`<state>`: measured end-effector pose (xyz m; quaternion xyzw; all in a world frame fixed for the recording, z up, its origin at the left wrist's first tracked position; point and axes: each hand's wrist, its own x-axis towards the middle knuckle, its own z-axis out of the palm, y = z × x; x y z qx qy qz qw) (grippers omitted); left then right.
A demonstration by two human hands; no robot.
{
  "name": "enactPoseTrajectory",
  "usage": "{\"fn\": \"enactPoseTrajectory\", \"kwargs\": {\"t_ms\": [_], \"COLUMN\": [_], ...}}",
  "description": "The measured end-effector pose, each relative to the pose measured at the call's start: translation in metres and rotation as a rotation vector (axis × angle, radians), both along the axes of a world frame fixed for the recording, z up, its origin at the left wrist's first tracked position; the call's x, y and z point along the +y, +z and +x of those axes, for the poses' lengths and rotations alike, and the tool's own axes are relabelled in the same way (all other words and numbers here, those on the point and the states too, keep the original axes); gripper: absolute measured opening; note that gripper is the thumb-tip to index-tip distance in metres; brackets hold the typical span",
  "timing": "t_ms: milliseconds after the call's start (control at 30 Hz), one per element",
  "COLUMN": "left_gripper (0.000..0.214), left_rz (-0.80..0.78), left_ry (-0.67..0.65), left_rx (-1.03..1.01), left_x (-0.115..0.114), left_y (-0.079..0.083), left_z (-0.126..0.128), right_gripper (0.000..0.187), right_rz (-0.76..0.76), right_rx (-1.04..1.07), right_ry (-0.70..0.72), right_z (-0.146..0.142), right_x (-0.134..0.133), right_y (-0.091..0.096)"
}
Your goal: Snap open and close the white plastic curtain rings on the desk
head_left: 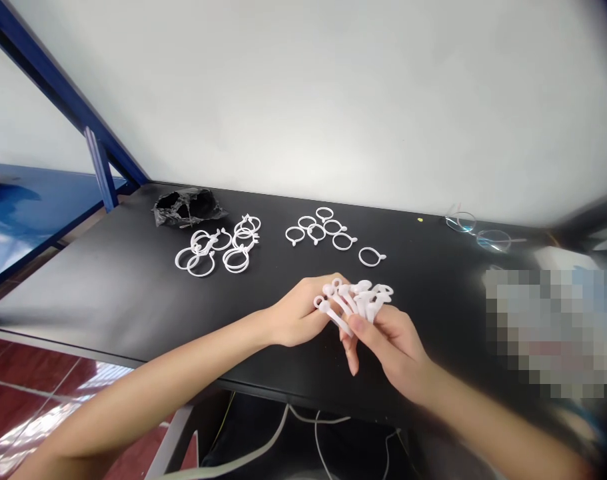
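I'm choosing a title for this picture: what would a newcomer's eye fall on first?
Probably the bunch of white rings in the right hand, low and just right of center, with the left hand close against it. Beyond the hands, more white rings lie on the black table: a tangled cluster at left and a looser group near the middle. A crumpled black bag sits at the back left.

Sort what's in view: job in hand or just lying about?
Likely in the job: left hand, right hand, bunched white rings, left ring pile, right ring group.

Apparently lying about: eyeglasses, cables, yellow speck, crumpled black bag (untouched).
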<state>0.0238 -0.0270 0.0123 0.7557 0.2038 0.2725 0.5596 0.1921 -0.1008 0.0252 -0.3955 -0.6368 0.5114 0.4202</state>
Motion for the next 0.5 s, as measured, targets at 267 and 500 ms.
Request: {"fn": "enactPoseTrajectory", "kwargs": {"t_ms": [267, 500], "left_gripper": [0.022, 0.019], "left_rz": [-0.327, 0.229], "left_ry": [0.048, 0.367], "left_rx": [-0.100, 0.337], "left_x": [0.007, 0.046], "left_y": [-0.008, 0.029], "left_z": [0.009, -0.056], "right_gripper": [0.035, 0.034], "right_rz": [-0.447, -0.331], "right_rx": [0.353, 0.309], "right_ry": [0.085, -0.412], "right_z": [0.001, 0.006], "right_x": [0.018, 0.024], "right_y": [-0.010, -0.017]}}
